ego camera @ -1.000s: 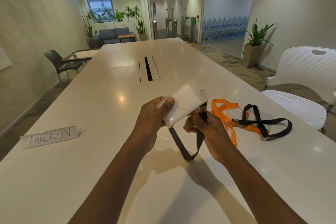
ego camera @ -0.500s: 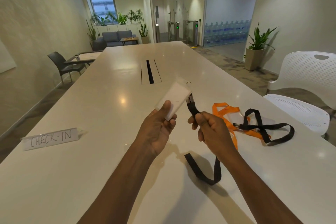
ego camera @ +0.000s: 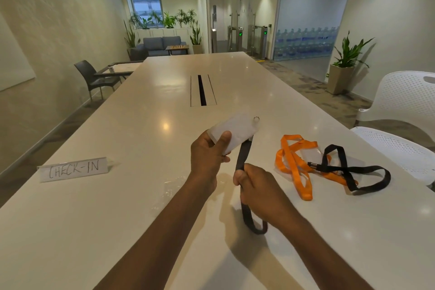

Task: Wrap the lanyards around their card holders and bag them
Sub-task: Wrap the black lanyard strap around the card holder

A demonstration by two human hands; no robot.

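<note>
Head view: The left hand (ego camera: 208, 156) holds a clear card holder (ego camera: 231, 134) above the white table (ego camera: 117, 219), thumb pressed on its near face, fingers curled behind. The right hand (ego camera: 255, 187) grips the black lanyard (ego camera: 243, 152) in a closed fist; the strap runs taut up to the holder's far end, and its loop hangs below the fist. To the right, an orange lanyard (ego camera: 294, 167) and a second black lanyard (ego camera: 353, 172) lie tangled on the table. A CHECK-IN sign (ego camera: 74, 168) stands at left.

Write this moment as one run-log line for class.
left hand: holds card holder | right hand: grips black lanyard | wrap: not begun | bagged: none seen
</note>
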